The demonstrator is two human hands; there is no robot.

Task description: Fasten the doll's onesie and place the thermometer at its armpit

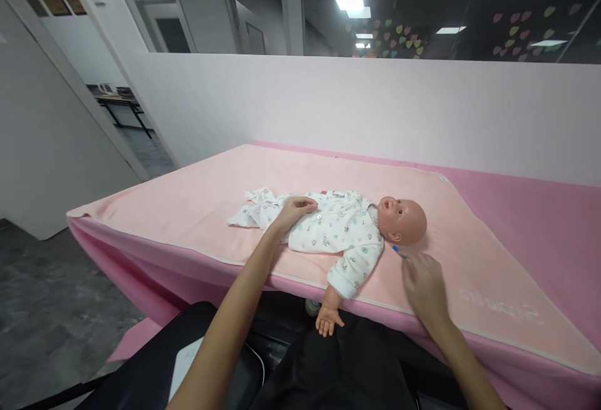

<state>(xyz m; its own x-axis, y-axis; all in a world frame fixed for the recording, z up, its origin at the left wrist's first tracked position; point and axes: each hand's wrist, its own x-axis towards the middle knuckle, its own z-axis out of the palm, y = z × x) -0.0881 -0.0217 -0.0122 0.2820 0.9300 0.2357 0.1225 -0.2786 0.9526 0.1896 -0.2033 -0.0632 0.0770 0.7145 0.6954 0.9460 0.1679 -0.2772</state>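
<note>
A baby doll (401, 221) lies on its back in white patterned baby clothes (338, 222), its head to the right and one arm hanging over the near edge. My left hand (298, 208) rests on the clothes over the lower body, fingers loosely curved and nothing visible in them. Close to the doll's ear, my right hand (425, 281) pinches a thin blue stick (399, 251), its tip pointing toward the head. The stick's exact kind is too small to make out, and the hand is slightly blurred.
A pale pink mat (188, 210) covers the table over a darker pink cloth (539, 228). Behind it stands a white wall (375, 116) with a dark window above. Below the near edge is a black chair (188, 347) with a white item (184, 363) on it.
</note>
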